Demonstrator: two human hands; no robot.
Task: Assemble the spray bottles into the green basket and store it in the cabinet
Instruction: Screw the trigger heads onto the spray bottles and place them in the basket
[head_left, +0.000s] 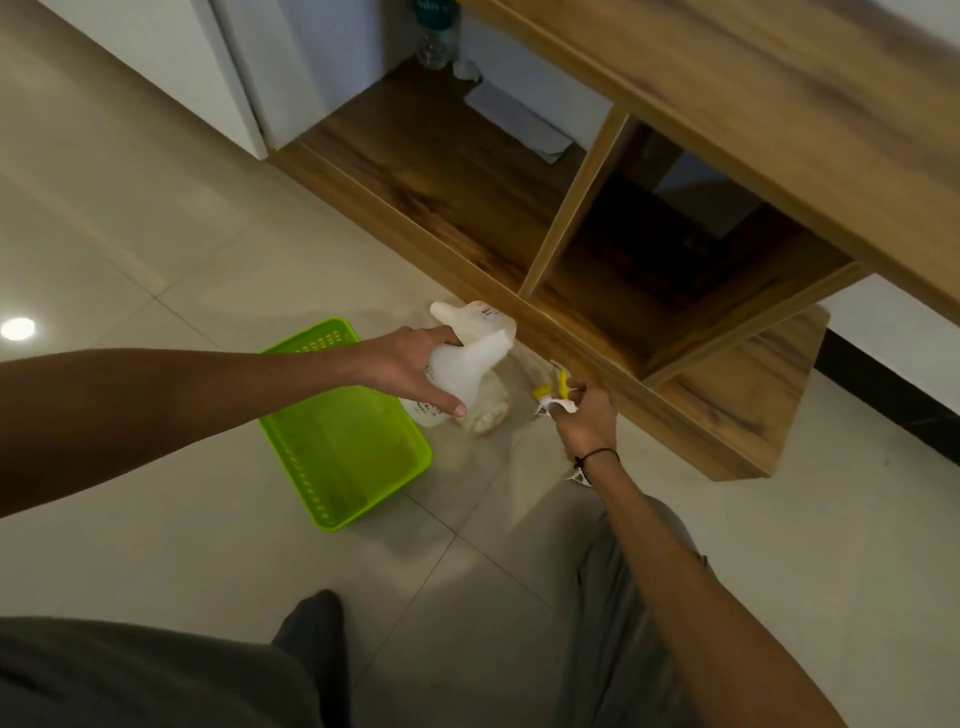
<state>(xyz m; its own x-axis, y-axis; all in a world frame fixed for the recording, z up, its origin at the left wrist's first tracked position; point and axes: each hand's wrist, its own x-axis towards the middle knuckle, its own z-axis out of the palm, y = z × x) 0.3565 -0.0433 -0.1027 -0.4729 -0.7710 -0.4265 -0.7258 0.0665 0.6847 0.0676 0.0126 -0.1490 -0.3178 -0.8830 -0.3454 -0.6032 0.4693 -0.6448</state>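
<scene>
A bright green rectangular plastic basket (343, 436) with slotted walls sits on the pale glossy tiled floor (156, 249), with bare tile open to its left and in front of it. Its right edge lies just beside a cluster of translucent white plastic spray bottles (480, 325) on the floor. The left hand (410, 366) reaches over the basket's far right corner and is wrapped around one translucent white bottle body (465, 364), held tilted above the floor. To the right, the right hand (584, 415) pinches a white and yellow trigger spray head (556, 397), close to the front edge of the brown wooden open cabinet (467, 197). The cabinet's two lower compartments stand open; the left one holds a clear plastic water bottle (436, 36) and white paper (519, 122) at the back. Grey trouser legs (623, 597) fill the lower frame
</scene>
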